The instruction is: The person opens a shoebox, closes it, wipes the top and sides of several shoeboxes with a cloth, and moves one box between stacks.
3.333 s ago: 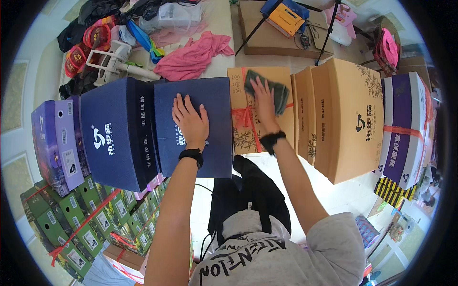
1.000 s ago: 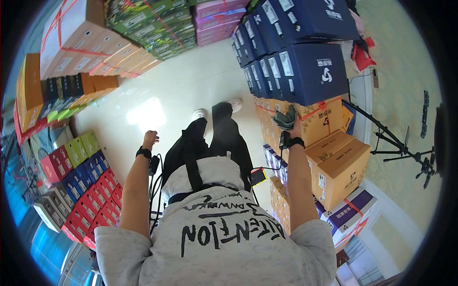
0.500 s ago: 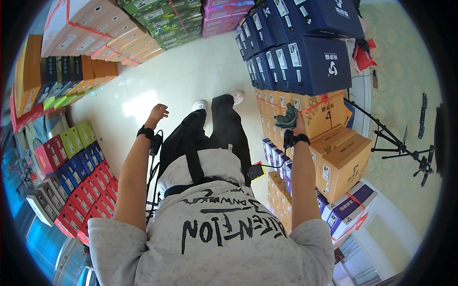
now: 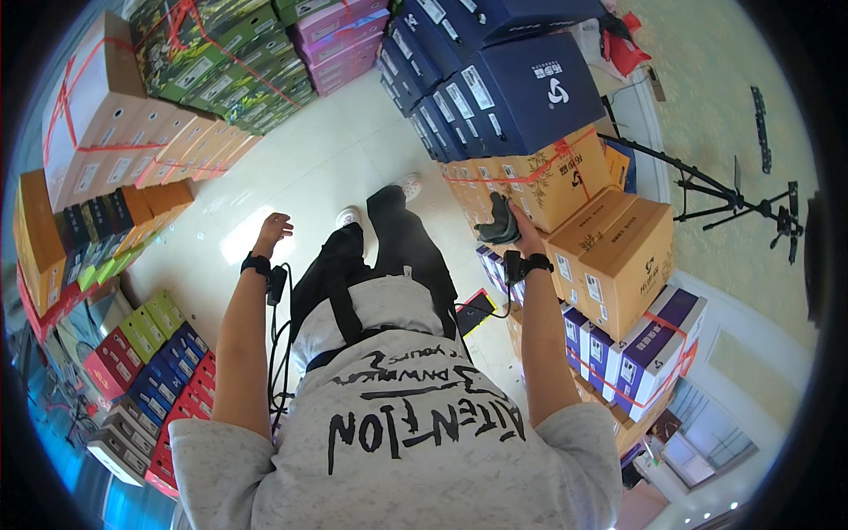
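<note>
My left hand (image 4: 275, 228) hangs beside my left leg with fingers loosely bent and apart, holding nothing. My right hand (image 4: 523, 227) grips a dark green cloth (image 4: 496, 220) next to stacked tan shoe boxes (image 4: 603, 261). Red cord binds the upper tan stack (image 4: 546, 187). Above it stand navy shoe boxes (image 4: 521, 88) with white labels, and below on the right are purple-and-white boxes (image 4: 652, 349) tied with red cord. Black wristbands with small devices and cables are on both wrists.
Tall stacks of pink (image 4: 97, 124), green camouflage (image 4: 212, 57) and magenta boxes (image 4: 336, 49) line the far side. Rows of red (image 4: 185, 424), blue and lime boxes stand at lower left. A black tripod (image 4: 724, 199) is at the right. Pale tiled floor (image 4: 309, 150) lies around my feet.
Earlier my left hand rested on a navy box and my right pressed the cloth on a tan one. I have since turned, both hands are lower at my sides, and my view keeps shifting.
</note>
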Tool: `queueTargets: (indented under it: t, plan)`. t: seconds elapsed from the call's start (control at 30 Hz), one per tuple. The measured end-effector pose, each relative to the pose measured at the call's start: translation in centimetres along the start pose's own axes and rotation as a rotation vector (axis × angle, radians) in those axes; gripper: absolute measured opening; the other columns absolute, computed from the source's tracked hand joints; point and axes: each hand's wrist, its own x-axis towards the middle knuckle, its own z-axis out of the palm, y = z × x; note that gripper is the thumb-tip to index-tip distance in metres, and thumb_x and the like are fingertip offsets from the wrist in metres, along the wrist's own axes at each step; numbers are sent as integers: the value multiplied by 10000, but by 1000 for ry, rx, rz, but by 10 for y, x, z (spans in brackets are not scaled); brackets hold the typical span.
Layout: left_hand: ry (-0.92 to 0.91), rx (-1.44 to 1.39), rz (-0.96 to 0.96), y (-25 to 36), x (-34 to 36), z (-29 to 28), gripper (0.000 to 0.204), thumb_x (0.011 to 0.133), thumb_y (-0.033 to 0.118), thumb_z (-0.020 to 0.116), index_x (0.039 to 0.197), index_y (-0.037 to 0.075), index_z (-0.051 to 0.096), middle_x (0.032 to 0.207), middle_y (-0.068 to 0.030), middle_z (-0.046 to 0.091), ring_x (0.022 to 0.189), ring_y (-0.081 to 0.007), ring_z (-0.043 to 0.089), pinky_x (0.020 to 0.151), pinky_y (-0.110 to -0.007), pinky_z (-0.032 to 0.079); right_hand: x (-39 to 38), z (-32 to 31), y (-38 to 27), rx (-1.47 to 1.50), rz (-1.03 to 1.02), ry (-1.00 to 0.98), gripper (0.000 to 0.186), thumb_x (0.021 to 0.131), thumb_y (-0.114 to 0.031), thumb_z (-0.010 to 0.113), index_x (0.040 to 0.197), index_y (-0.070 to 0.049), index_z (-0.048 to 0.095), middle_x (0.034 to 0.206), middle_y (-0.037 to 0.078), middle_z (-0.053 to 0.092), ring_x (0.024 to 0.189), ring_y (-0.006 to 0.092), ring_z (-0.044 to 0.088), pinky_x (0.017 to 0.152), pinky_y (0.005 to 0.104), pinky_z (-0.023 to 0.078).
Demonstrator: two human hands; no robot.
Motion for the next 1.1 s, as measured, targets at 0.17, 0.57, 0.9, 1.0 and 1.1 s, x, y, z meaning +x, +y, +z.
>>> queueTargets:
  t: [0.17,0.57,0.9,1.0,1.1]
  plan:
    - [-76,-25,65,32,2,21,382,849,361,483,1088,66,531,973,-96,624,868,-192,598,776,-310,431,-33,2,8,34,120,-61,534,817,-173,647,1267,-29,399,1107,105,565,983,221,576,854,348,483]
    - [-602,-177,384,201,-89,159,513,903,441,455,1189,17,491,1062,-90,587,990,-177,561,894,-290,416,-84,196,-18,362,-23,-542,347,837,-133,527,1163,-23,482,1086,98,577,963,202,581,870,336,462]
    - [-550,251,155,199,-170,129,591,831,435,590,1094,-91,528,969,-115,617,850,-139,594,719,-236,468,-121,231,11,555,-108,-464,287,796,-163,543,1042,-16,528,940,91,606,842,195,594,798,334,478]
    - [-461,222,242,190,-184,125,570,821,450,595,1026,-81,572,897,-109,631,799,-132,600,673,-231,466,-123,239,25,561,-184,-553,308,811,-152,536,1086,-15,511,975,89,597,867,181,587,810,314,472]
    - [-345,420,325,193,-200,116,538,816,477,593,899,-55,606,778,-74,619,677,-103,563,596,-224,439,-143,249,26,570,-288,-617,372,831,-185,545,1162,-26,480,1034,82,578,922,165,574,826,302,464]
